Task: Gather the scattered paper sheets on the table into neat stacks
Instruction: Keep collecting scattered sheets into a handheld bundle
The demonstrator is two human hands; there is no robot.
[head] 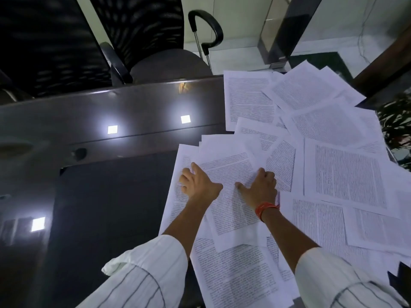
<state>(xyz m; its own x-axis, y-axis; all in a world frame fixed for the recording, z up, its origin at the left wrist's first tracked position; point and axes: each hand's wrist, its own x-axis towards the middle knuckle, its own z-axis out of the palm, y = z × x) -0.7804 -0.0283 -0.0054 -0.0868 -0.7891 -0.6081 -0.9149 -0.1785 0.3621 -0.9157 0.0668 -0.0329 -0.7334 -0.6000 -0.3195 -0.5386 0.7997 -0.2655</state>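
Several white printed paper sheets [333, 134] lie scattered and overlapping across the right half of the dark glossy table [111, 196]. A loose pile of sheets [231, 165] sits right in front of me. My left hand [199, 182] rests flat on the pile's left side, fingers spread. My right hand [260, 187], with an orange band at the wrist, presses on the pile's right part, fingers curled down onto the paper. Neither hand lifts a sheet. More sheets [240, 276] lie under my forearms near the table's front edge.
A black mesh office chair [142, 36] stands behind the table's far edge, and a black curved handle [209, 25] beside it. Ceiling lights reflect on the table's left half. A dark wooden edge [387, 63] and green leaves [398, 121] are at the right.
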